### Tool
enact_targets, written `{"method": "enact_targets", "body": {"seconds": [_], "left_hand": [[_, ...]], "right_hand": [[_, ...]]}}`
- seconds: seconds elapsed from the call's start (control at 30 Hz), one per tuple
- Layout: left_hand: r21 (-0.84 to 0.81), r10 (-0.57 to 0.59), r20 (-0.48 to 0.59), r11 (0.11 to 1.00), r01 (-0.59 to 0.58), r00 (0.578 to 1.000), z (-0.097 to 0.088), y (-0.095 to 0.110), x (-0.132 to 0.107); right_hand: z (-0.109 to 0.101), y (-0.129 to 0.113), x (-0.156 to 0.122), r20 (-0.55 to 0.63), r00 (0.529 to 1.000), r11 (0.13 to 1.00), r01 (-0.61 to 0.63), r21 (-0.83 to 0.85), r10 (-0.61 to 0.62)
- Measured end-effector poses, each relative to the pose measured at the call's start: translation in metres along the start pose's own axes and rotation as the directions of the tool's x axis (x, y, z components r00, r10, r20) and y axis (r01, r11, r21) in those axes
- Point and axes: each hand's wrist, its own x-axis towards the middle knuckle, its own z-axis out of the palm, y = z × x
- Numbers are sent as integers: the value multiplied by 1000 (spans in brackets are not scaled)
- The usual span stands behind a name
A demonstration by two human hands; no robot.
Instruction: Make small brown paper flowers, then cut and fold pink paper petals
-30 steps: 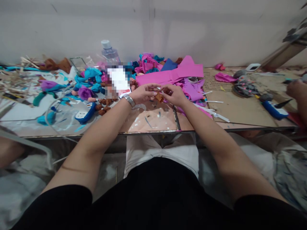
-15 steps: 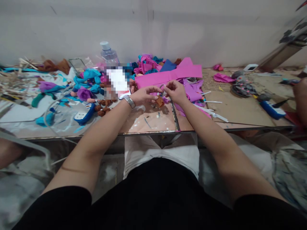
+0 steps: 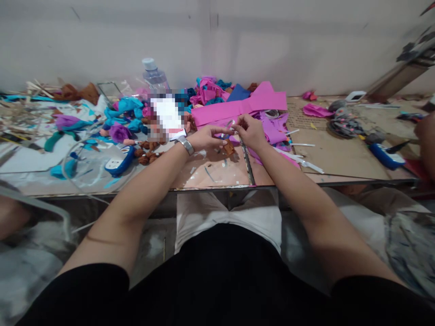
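My left hand (image 3: 207,137), with a metal watch at the wrist, pinches a small brown rolled piece (image 3: 229,147) just above the table. My right hand (image 3: 250,131) is closed in a pinch right beside it, holding a thin pale strip (image 3: 230,124) that runs toward the left hand's fingers. Both hands hover over a peach work board (image 3: 217,172) near the table's front edge. Behind them lie pink foam sheets (image 3: 244,108).
A blue glue gun (image 3: 118,164) and several brown rolled pieces (image 3: 144,154) lie left of my hands. Teal and purple scraps (image 3: 118,117) and a water bottle (image 3: 154,74) sit further back. Another blue glue gun (image 3: 385,156) and another person's arm (image 3: 426,140) are at the right.
Both hands have moved slightly away from me and lower toward the board; the right hand has pulled the thin strip up from the brown piece.
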Motion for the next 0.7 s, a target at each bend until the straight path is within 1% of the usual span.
{"method": "enact_targets", "body": {"seconds": [0.1, 0.2, 0.3, 0.37, 0.4, 0.43, 0.47, 0.53, 0.57, 0.63, 0.7], "left_hand": [[-29, 1, -23, 1000, -1, 1000, 1, 2, 0], [-65, 7, -60, 998, -11, 998, 1, 3, 1], [-80, 9, -118, 997, -18, 993, 2, 4, 0], [-79, 24, -166, 996, -38, 986, 2, 5, 0], [-80, 35, -189, 996, -51, 981, 3, 6, -1], [-83, 42, -206, 995, -60, 978, 3, 7, -1], [-89, 43, -217, 994, -64, 975, 3, 8, -1], [-105, 34, -226, 993, -59, 974, 3, 9, -1], [-113, 28, -230, 992, -55, 973, 3, 10, -1], [-126, 25, -247, 990, -58, 969, 2, 10, -1], [-136, 35, -276, 988, -75, 961, 2, 9, -1]], "right_hand": [[1, -4, -2, -7, 1000, 999, 19, 26, -19], [2, -2, -3, -43, 999, 998, 21, 57, -19], [2, 9, -1, -110, 994, 999, 5, 39, -1], [0, 20, 2, -121, 993, 999, -2, -36, -2], [-1, 26, 4, -92, 996, 995, 1, -96, -10], [-2, 31, 5, -30, 999, 986, 11, -168, -16], [-2, 35, 6, 58, 998, 970, 26, -244, -12], [-2, 39, 6, 236, 971, 921, 60, -385, 35], [-1, 40, 5, 294, 953, 893, 71, -444, 70], [1, 38, 3, 335, 934, 843, 77, -533, 126], [3, 36, 1, 327, 933, 811, 72, -580, 151]]}}
